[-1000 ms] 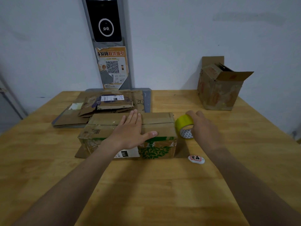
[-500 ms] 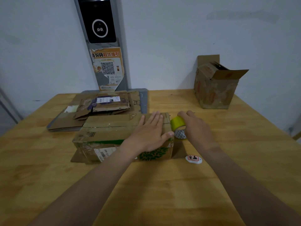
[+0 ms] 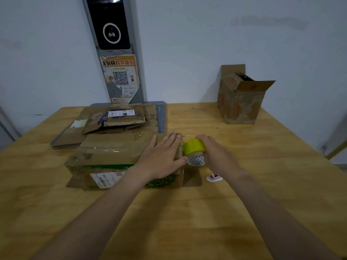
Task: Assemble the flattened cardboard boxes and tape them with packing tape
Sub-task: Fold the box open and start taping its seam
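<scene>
A low cardboard box (image 3: 105, 160) with green leaf print and a white label lies on the wooden table (image 3: 187, 212), its top flaps closed. My left hand (image 3: 161, 158) presses flat on the right end of the box top, fingers straight, thumb at the box's right edge. My right hand (image 3: 217, 156) grips a yellow-green roll of packing tape (image 3: 193, 147) held just off the box's right end, level with its top.
A stack of flattened cardboard boxes (image 3: 116, 121) lies on a grey tray behind the box. An upright box with open flaps (image 3: 240, 102) stands at the back right by the wall. A small white sticker (image 3: 214, 177) lies on the table under my right wrist.
My left hand slid right along the box top to its right end. My right hand brought the tape roll closer to the box's right edge.
</scene>
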A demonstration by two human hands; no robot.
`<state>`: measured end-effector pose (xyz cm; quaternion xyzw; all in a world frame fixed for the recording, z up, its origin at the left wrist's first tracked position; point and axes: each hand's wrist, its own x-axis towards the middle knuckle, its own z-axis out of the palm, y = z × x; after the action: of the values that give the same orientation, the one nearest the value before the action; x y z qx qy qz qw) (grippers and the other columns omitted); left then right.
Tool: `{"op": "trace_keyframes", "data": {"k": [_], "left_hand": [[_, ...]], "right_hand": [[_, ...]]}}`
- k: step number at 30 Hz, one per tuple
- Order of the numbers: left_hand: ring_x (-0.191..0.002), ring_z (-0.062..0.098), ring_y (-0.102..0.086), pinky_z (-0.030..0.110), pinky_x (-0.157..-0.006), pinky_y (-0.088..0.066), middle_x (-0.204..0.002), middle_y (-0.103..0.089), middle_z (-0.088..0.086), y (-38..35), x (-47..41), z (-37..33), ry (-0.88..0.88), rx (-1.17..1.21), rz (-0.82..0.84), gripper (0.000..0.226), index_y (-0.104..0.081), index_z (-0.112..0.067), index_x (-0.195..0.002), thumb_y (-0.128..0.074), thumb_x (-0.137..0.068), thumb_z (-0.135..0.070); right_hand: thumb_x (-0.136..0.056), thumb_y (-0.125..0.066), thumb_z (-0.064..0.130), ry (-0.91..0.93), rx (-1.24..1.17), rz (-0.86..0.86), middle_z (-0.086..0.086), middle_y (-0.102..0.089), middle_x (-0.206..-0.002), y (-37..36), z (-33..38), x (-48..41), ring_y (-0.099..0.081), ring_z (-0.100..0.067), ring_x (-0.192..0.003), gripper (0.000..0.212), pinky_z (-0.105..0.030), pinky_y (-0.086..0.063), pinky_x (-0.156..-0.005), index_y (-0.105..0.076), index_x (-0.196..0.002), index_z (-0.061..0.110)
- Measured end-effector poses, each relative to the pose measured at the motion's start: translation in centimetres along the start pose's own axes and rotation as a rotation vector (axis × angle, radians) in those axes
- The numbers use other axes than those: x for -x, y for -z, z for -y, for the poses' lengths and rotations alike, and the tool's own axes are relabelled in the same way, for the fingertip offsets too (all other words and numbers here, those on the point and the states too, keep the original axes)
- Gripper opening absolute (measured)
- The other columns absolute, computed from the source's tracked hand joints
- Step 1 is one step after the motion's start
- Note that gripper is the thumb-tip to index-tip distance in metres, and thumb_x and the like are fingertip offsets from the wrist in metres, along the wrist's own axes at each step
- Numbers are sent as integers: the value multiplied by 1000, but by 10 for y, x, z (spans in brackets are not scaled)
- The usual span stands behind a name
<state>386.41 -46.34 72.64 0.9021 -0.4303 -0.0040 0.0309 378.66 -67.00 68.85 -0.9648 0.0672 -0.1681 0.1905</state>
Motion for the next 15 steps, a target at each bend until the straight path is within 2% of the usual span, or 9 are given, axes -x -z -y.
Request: {"op": "trace_keyframes", "data": {"k": [3, 5, 7, 9, 11, 13, 15], "left_hand": [[-154, 7, 20, 49, -127, 8, -169, 21, -5, 4, 25, 2, 10, 20, 14, 80, 10, -24, -163, -26, -103, -63], [-154, 8, 21, 49, -127, 9, -169, 23, -4, 7, 42, 3, 33, 47, 39, 76, 10, -28, -163, -29, -105, -56], [-155, 11, 21, 52, -126, 9, -169, 22, -2, 10, 59, 5, 64, 61, 70, 71, 9, -32, -163, -29, -106, -50], [-156, 13, 19, 55, -126, 7, -170, 20, -2, 13, 77, 7, 76, 56, 87, 67, 7, -34, -163, -29, -107, -46], [-156, 12, 18, 55, -126, 7, -169, 20, -6, 15, 96, 10, 49, 53, 90, 66, 7, -38, -163, -28, -107, -42], [-154, 6, 19, 53, -126, 10, -168, 20, -13, 15, 116, 14, 5, 75, 80, 68, 7, -42, -162, -27, -103, -44], [-153, 0, 19, 48, -124, 13, -167, 19, -19, 13, 136, 17, -49, 90, 62, 75, 8, -45, -161, -22, -92, -49]], "right_hand": [[-97, -60, 6, 35, -124, 44, -4, -51, -135, 4, 7, 12, -55, -32, -110, 50, -48, -50, -81, -44, -139, 29], [-98, -68, 25, 61, -168, 142, 0, -52, -139, 11, 15, 21, -53, -26, -119, 50, -41, -48, -88, -44, -141, 31], [-88, -74, 51, 70, -270, 274, 9, -57, -131, 22, 25, 30, -58, -13, -113, 58, -27, -47, -81, -49, -138, 37], [-80, -67, 70, 70, -369, 329, 16, -63, -124, 34, 40, 41, -59, 5, -103, 53, -16, -44, -77, -58, -125, 43], [-92, -52, 66, 78, -447, 260, 17, -65, -121, 40, 55, 46, -58, 8, -103, 41, -16, -43, -82, -66, -119, 39], [-103, -48, 50, 87, -514, 188, 18, -64, -124, 42, 73, 47, -57, 9, -108, 37, -16, -42, -85, -68, -128, 31], [-107, -46, 43, 149, -530, 209, 16, -59, -136, 36, 95, 49, -52, 7, -122, 38, -10, -38, -94, -61, -139, 29]]}}
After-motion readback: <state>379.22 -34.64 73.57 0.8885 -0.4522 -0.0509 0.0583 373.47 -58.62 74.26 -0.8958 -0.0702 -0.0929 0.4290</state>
